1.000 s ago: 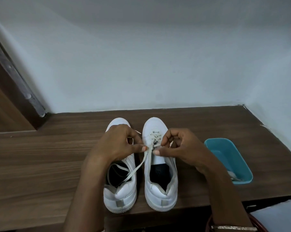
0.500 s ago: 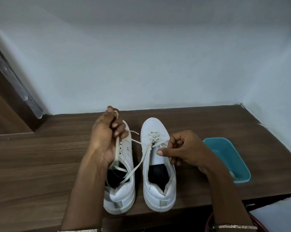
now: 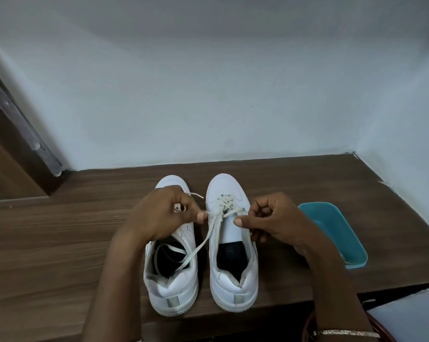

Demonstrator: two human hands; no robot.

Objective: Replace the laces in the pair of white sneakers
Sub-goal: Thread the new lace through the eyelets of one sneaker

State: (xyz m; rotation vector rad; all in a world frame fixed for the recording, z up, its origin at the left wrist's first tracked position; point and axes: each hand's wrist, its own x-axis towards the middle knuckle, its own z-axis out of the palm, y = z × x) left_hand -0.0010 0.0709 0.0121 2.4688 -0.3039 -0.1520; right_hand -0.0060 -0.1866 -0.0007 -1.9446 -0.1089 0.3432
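Two white sneakers stand side by side on the wooden table, toes toward the wall. The right sneaker (image 3: 233,275) has a cream lace (image 3: 224,202) threaded through its front eyelets only. My left hand (image 3: 164,213) pinches one end of that lace just left of the eyelets; the loose tail (image 3: 196,253) runs down into the opening of the left sneaker (image 3: 174,290). My right hand (image 3: 275,220) pinches the other end of the lace at the sneaker's right side. The left sneaker's front is partly hidden under my left hand.
A teal plastic tray (image 3: 331,218) sits on the wooden table (image 3: 60,243) right of the sneakers, with something pale lying at its near end. White walls close the back and right. A wooden door frame (image 3: 16,154) is at left. A red object (image 3: 309,327) shows below my right wrist.
My left hand came back down from its raised pull above the left sneaker's toe and now pinches the lace close to the eyelets. My right hand stayed by the right sneaker.
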